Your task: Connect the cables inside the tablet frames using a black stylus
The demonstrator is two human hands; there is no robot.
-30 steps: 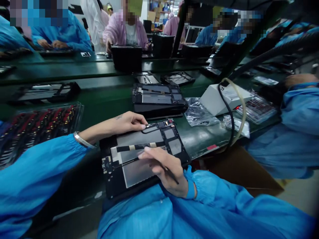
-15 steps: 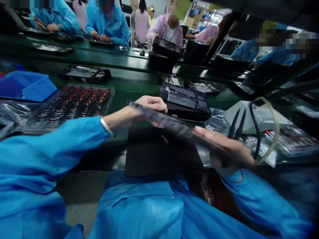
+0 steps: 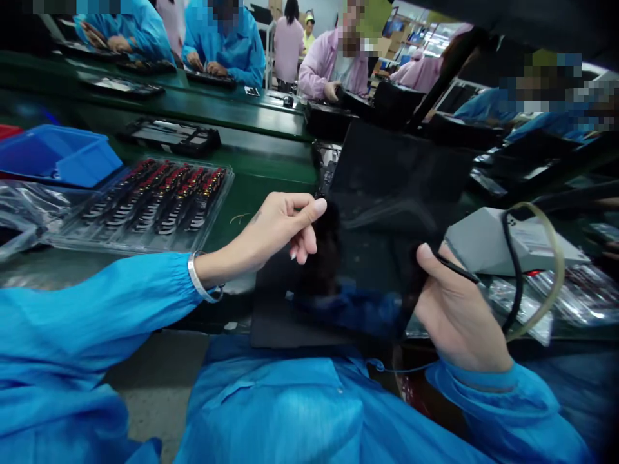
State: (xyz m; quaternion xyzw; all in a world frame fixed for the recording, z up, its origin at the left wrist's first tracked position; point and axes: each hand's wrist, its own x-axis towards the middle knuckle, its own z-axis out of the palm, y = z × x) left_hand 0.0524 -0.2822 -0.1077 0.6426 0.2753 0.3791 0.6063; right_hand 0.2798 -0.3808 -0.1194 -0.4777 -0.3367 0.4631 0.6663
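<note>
Holding a dark glossy tablet tilted upright above the edge of the green bench, the person grips it from both sides, its shiny face turned toward the camera. The left hand pinches the tablet's left edge between thumb and curled fingers, while the right hand clasps the right edge with the thumb on the glass and also holds black tweezers. A clear tray of small parts lies to the left, near a blue bin, and a grey box with a looped cable sits to the right.
</note>
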